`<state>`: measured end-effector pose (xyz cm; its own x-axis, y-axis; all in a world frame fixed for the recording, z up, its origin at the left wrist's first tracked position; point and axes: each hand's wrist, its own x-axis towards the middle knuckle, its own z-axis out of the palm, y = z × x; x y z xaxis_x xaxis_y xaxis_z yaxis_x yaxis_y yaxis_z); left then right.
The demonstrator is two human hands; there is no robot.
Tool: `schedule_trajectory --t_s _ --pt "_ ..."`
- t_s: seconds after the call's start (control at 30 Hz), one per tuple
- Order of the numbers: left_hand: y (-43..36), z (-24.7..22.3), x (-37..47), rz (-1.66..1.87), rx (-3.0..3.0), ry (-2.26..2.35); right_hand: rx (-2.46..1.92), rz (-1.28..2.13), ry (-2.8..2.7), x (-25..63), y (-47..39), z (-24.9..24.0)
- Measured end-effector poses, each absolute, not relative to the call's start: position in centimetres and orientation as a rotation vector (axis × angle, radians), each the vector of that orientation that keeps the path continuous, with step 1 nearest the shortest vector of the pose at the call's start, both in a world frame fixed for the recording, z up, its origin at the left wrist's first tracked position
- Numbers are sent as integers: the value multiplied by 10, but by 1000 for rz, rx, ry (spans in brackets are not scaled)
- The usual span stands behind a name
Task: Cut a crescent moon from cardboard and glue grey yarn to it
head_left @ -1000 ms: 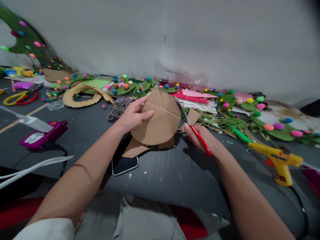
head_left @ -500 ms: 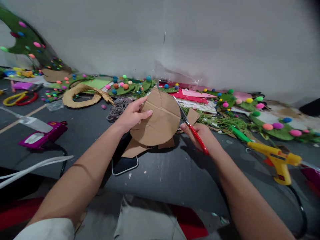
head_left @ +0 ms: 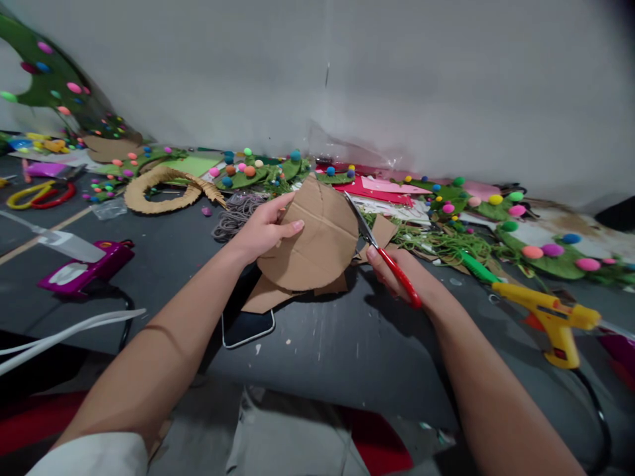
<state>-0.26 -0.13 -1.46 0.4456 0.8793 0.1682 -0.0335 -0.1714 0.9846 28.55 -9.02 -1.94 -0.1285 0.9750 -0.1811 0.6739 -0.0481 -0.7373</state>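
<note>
A creased piece of brown cardboard (head_left: 320, 238), round below with a pointed top corner, is held up over the table. My left hand (head_left: 270, 228) grips its left edge, thumb on the near face. In my right hand (head_left: 404, 271) are red-handled scissors (head_left: 391, 264), their blades pointing up and left beside the cardboard's right edge; I cannot tell whether they touch it. Beneath the cardboard lie cardboard scraps (head_left: 268, 296) and a phone (head_left: 248, 328), partly covered.
A yellow glue gun (head_left: 550, 311) lies at right, its black cord hanging down. On the left are a purple device (head_left: 89, 268), a cardboard ring (head_left: 161, 192) and another pair of scissors (head_left: 42, 195). Grey cord (head_left: 238, 215) and pompom-covered green pieces (head_left: 248, 175) line the back.
My right hand and the scissors have shifted slightly right and down, away from the cardboard. The left hand and the cardboard stay almost in place.
</note>
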Motion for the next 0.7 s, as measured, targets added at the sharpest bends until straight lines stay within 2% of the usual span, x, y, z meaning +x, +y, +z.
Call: schedule_trajectory --t_s 0.4,0.7 --pt "0 -16 -3 972 1534 745 -1822 939 -1763 281 -89 -21" --pt "0 -14 -4 993 1505 756 -1736 1012 -1691 283 -85 -29"
